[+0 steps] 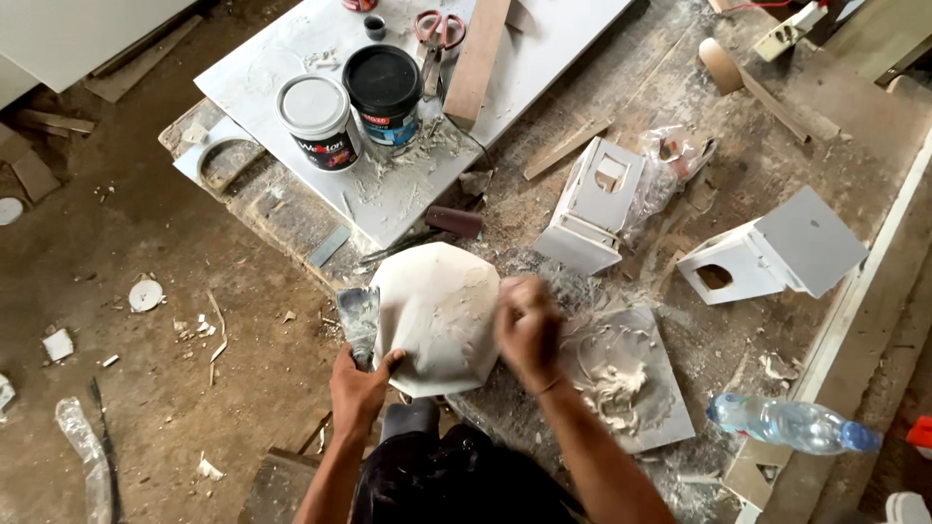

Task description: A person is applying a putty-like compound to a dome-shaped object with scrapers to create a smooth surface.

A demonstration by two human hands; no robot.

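Note:
A white many-sided panel (432, 315), smeared with pale filler, lies at the near edge of a dusty workbench (738, 165). My left hand (361, 384) grips its lower left edge and also holds a putty knife (359, 320), blade pointing up beside the panel. My right hand (527, 328) is closed and blurred, pressed against the panel's right edge; I cannot see what it holds.
A grey board (670, 398) smeared with filler lies right of my hand. Two white birdhouses (594, 206) (777, 254) stand behind it. Two paint tubs (320, 121) (385, 92), scissors (439, 31) and a wooden strip (478, 58) sit on a white sheet. A plastic bottle (791, 424) lies right.

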